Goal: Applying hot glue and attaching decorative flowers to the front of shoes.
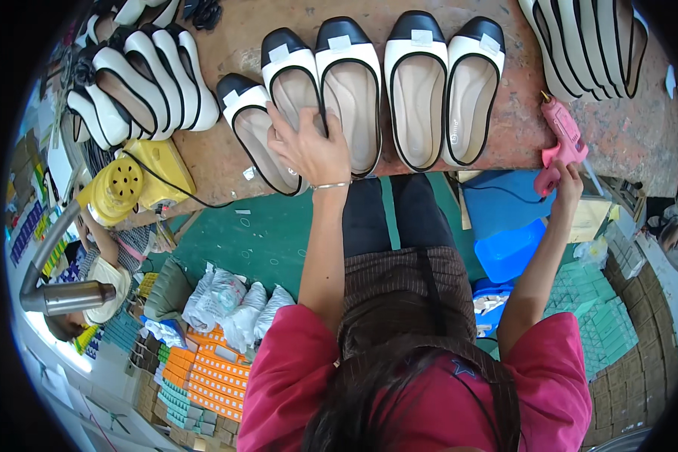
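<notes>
The left hand [309, 147] lies with fingers spread on two cream flat shoes with black trim, touching the shoe at the tabletop edge [260, 139] and the one beside it [295, 83]; it presses on them more than it closes around them. Three more shoes of the same kind [418, 90] stand in a row to the right on the brown tabletop [520, 120]. The right hand [566, 181] is closed around the handle of a pink glue gun [561, 135], which rests near the tabletop edge. A yellow heat blower [132, 181] sits at the left, near a pile of the same shoes [139, 83].
</notes>
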